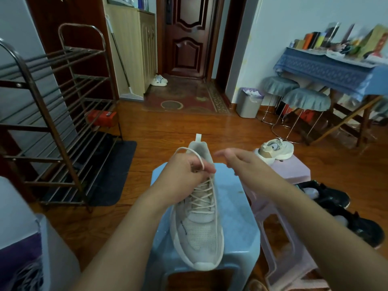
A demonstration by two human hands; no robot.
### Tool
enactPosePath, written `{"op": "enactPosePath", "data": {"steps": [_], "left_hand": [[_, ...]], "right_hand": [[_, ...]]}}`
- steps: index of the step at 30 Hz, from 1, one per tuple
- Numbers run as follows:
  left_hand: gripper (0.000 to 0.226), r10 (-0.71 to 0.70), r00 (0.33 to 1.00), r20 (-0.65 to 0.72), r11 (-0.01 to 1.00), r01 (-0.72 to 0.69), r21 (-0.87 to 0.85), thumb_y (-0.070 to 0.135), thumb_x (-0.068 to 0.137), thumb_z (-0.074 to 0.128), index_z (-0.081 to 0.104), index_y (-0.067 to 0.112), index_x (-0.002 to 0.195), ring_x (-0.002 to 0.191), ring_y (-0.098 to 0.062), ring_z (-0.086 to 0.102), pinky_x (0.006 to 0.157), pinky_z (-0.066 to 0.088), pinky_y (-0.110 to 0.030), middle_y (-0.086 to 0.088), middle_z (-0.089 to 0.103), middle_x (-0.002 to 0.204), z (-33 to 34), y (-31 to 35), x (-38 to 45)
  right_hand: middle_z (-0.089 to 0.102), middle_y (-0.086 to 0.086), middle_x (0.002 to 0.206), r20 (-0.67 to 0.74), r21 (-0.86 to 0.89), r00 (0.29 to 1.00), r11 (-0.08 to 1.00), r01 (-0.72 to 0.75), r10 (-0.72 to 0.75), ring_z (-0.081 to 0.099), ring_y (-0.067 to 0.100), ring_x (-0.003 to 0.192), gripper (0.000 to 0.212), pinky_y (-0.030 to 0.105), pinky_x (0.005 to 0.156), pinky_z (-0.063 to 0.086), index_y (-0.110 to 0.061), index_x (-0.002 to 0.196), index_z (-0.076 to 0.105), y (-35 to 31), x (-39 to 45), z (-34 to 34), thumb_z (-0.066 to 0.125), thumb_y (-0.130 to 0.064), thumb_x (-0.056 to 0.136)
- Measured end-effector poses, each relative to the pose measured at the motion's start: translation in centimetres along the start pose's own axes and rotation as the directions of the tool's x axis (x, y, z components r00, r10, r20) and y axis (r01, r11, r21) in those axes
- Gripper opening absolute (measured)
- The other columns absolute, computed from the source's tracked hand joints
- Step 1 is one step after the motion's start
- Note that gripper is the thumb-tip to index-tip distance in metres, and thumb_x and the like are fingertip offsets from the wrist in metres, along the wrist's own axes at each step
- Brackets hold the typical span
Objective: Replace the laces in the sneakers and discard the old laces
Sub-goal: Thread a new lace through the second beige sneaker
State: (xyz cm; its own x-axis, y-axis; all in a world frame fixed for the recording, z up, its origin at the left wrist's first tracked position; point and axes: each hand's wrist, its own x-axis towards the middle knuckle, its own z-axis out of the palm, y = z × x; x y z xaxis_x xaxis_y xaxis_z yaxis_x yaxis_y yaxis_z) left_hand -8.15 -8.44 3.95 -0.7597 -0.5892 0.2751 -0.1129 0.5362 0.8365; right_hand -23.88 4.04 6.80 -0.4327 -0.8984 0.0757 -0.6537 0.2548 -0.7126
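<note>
We see left hand [184, 172] fingers pinch lace [197, 157] loop over sneaker [198, 223] on blue stool [237, 208]; right hand [241, 162] fingers loosely apart, holding nothing.

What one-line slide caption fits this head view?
Left hand pinches a lace loop on the sneaker resting on a blue stool; right hand hovers open.

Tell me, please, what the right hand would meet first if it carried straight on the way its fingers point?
Probably the sneaker's heel collar, or the lace loop the left hand pinches; depth is unclear.
</note>
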Motion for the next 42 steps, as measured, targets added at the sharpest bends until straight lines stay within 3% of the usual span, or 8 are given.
{"op": "enactPosePath", "data": {"steps": [5, 11, 18, 23, 29, 35, 38, 42], "left_hand": [[0.018, 0.475, 0.796, -0.376, 0.852, -0.309, 0.422, 0.007, 0.09, 0.057, 0.07, 0.004, 0.078, 0.075, -0.02, 0.058, 0.062, 0.047, -0.041, -0.003, 0.064, 0.079, 2.6, -1.7, -0.2], [0.01, 0.4, 0.747, -0.531, 0.91, -0.255, 0.326, 0.001, 0.088, 0.076, 0.068, 0.006, 0.091, 0.078, -0.001, 0.045, 0.068, 0.038, -0.007, 0.006, 0.054, 0.091, 2.6, -1.6, -0.2], [0.008, 0.467, 0.714, -0.522, 0.869, -0.263, 0.418, 0.019, 0.09, 0.073, 0.068, 0.012, 0.088, 0.081, -0.01, 0.046, 0.073, 0.037, -0.027, 0.016, 0.046, 0.087, 2.3, -1.7, -0.2], [0.014, 0.433, 0.769, -0.471, 0.897, -0.312, 0.314, 0.004, 0.082, 0.081, 0.069, 0.01, 0.087, 0.083, -0.006, 0.048, 0.078, 0.036, -0.011, 0.016, 0.051, 0.088, 1.7, -1.9, -0.1], [0.014, -0.119, 0.874, -0.471, 0.956, -0.027, -0.292, 0.02, 0.095, 0.071, 0.077, 0.028, 0.085, 0.082, -0.002, 0.066, 0.074, 0.052, -0.023, 0.011, 0.073, 0.086, 0.5, -0.6, -1.7], [0.044, -0.724, 0.644, -0.248, 0.505, 0.249, -0.826, 0.037, 0.11, 0.041, 0.066, 0.013, 0.083, 0.079, -0.004, 0.069, 0.063, 0.047, -0.02, -0.002, 0.075, 0.093, 1.1, -0.3, -3.6], [0.042, -0.767, 0.621, -0.161, 0.343, 0.183, -0.921, 0.039, 0.111, 0.038, 0.065, 0.009, 0.098, 0.083, -0.014, 0.073, 0.068, 0.049, -0.024, -0.011, 0.078, 0.104, 0.8, -0.5, -2.7], [0.038, -0.679, 0.721, -0.138, 0.511, 0.33, -0.793, 0.045, 0.108, 0.044, 0.071, 0.019, 0.101, 0.083, -0.014, 0.07, 0.071, 0.055, -0.034, 0.0, 0.075, 0.091, 2.0, 0.8, -3.3]], "right_hand": [[0.055, -0.009, 0.077, 0.098, 0.143, 0.981, 0.973, -0.182, 0.169, 0.049, 0.014, 0.075, 0.062, 0.032, 0.077, 0.043, -0.02, 0.081, 0.077, -1.3, 2.3, 1.1, 0.04, -0.066, 0.099], [0.049, -0.016, 0.057, 0.285, 0.185, 0.92, 0.927, -0.327, 0.268, 0.04, 0.012, 0.063, 0.056, 0.029, 0.069, 0.036, -0.023, 0.089, 0.078, -3.5, 3.3, 1.0, 0.049, -0.07, 0.094], [0.049, -0.014, 0.057, 0.214, 0.209, 0.932, 0.919, -0.335, 0.291, 0.04, 0.012, 0.064, 0.045, 0.028, 0.061, 0.034, -0.022, 0.068, 0.075, -3.8, 3.4, 1.2, 0.065, -0.061, 0.089], [0.03, -0.007, 0.058, 0.388, 0.476, 0.843, 0.703, -0.529, 0.372, 0.022, 0.01, 0.055, 0.027, 0.026, 0.055, 0.021, -0.024, 0.066, 0.063, -3.8, 3.5, 1.5, 0.078, -0.034, 0.086], [0.058, -0.004, 0.075, 0.014, 0.953, 0.968, 0.29, -0.089, 0.25, 0.051, 0.009, 0.069, 0.02, 0.024, 0.068, 0.042, -0.018, 0.089, 0.073, -3.7, 2.3, 2.2, 0.058, -0.024, 0.1], [0.046, -0.001, 0.065, 0.062, 0.986, 0.903, -0.169, 0.011, 0.425, 0.053, 0.014, 0.059, 0.025, 0.044, 0.095, 0.052, -0.014, 0.084, 0.057, 0.6, -1.4, 3.9, 0.047, -0.022, 0.106], [0.044, 0.0, 0.062, 0.087, 0.962, 0.864, -0.267, 0.057, 0.496, 0.047, 0.013, 0.055, 0.021, 0.048, 0.087, 0.055, -0.011, 0.092, 0.057, 1.6, -1.4, 5.2, 0.047, -0.023, 0.106], [0.07, 0.014, 0.111, 0.104, 0.918, 0.901, -0.388, 0.076, 0.422, 0.067, 0.025, 0.105, 0.037, 0.044, 0.106, 0.049, 0.0, 0.123, 0.059, 0.0, -1.0, 6.5, 0.052, -0.031, 0.104]]}}
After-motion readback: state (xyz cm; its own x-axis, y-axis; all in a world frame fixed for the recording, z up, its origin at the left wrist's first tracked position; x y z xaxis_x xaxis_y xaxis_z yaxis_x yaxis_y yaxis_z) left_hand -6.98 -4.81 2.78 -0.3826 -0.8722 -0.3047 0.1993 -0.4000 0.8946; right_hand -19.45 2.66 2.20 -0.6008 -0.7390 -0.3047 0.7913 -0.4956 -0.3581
